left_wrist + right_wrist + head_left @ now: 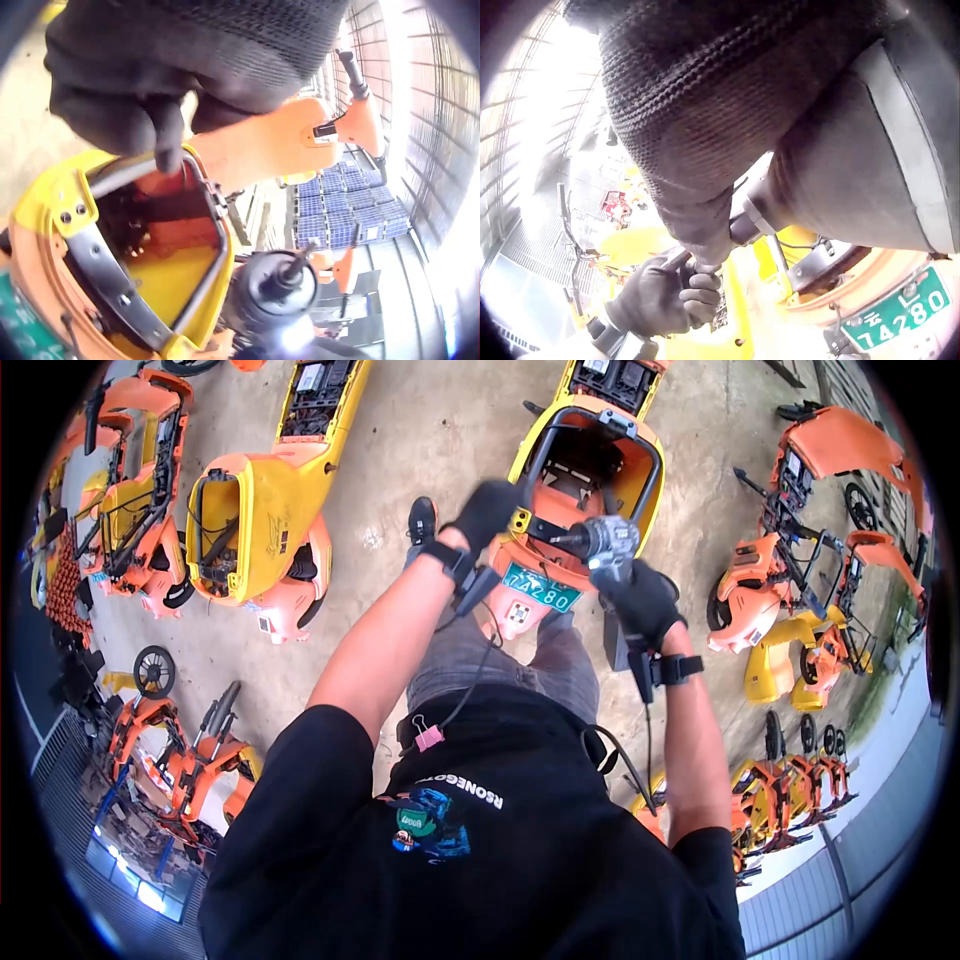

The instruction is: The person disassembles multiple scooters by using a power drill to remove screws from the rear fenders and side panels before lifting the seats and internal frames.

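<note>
In the head view my black-gloved left hand [487, 515] is beside the left edge of a yellow and orange scooter body [645, 470]. Its fingers look curled in the left wrist view, where the hand [187, 67] hangs over the opening's black tube [202, 281]; nothing is visibly held. My gloved right hand [640, 600] grips a power drill [608, 540], its chuck pointing left across the opening. A dark curved bracket [112, 277] spans the opening's near edge, by a yellow tab with two bolts [73, 214]. Below is a green plate [540, 588].
Another yellow scooter body [265, 510] stands to the left. Orange and yellow scooter frames [150, 490] line both sides, with more behind me. A loose wheel [154, 671] is at the lower left. Cables run from both wrists, and a shoe [423, 520] shows beneath my left arm.
</note>
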`<state>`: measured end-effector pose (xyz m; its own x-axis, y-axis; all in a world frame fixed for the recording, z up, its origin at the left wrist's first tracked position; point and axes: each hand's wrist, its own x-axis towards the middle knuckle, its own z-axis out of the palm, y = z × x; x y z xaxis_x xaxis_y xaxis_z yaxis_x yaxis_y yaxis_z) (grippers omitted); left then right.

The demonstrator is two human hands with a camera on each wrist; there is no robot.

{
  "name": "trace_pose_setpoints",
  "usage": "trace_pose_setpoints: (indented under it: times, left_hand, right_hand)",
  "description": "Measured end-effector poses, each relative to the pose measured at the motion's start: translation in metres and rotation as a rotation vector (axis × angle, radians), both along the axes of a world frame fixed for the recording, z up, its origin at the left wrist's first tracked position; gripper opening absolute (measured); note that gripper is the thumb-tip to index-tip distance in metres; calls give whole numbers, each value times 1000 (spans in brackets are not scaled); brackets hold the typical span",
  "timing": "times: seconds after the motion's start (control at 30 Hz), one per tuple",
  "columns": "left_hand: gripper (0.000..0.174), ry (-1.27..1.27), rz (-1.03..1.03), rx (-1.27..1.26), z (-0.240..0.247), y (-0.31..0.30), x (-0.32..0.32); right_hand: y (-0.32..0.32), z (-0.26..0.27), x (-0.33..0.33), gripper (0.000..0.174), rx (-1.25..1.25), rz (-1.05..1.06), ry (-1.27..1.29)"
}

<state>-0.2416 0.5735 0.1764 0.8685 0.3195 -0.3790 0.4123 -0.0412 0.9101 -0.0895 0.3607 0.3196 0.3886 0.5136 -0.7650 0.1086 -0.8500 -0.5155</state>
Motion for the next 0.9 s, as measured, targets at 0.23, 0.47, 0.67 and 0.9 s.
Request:
trace_pose_setpoints:
  times: [0.23,0.47,0.67,0.9]
  left_hand:
    - [57,545,460,448,-18,27,74]
    - [66,680,414,510,-18,-6,106]
    - [76,705,315,598,-35,0,114]
    - [68,664,382,462,-38,3,116]
  right_hand:
    - [45,-50,77,59,-144,517,-389]
    - [86,-105,93,43,-170,700,-412]
    - [90,-157,85,36,-245,634,-292]
    - [96,-176,76,23,-198,733,-422]
